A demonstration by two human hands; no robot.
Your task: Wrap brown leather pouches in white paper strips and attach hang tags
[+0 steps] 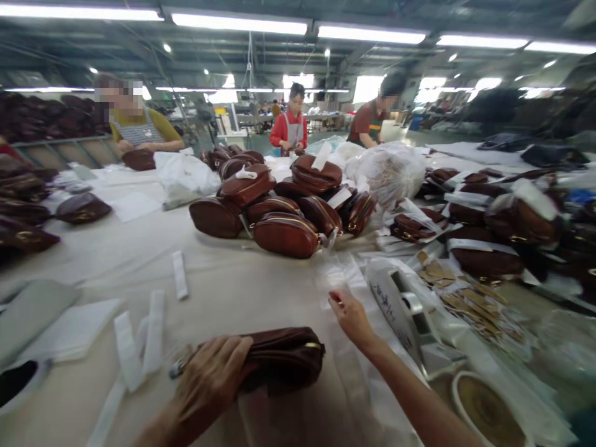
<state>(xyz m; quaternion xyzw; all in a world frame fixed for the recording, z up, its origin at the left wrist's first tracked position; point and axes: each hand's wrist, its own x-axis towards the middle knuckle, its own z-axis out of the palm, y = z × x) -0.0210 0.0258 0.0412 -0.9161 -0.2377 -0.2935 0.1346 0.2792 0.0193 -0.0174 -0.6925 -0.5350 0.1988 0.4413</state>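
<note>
Head view: the brown bag (288, 357) lies on the table directly under the left hand (212, 369), its long axis running left to right across the person's front. The left fingers bend over its left end and clasp it; the zip pull (311, 345) shows at the far right end, toward the other hand. So the left hand is the nearer, touching the bag, while the right hand (351, 320) hovers beyond that end and to its right – near, but apart. The right fingers are curled in over clear plastic (335, 273); I cannot tell whether they pinch any of it.

The table (223, 285) has a pale, slightly creased cover, with white strips (180, 275) to the left and a pile of similar bags (286, 234) beyond. Across it stand three co-workers (288, 127) in a wide workshop – rows of tube lights (239, 23) overhead.
</note>
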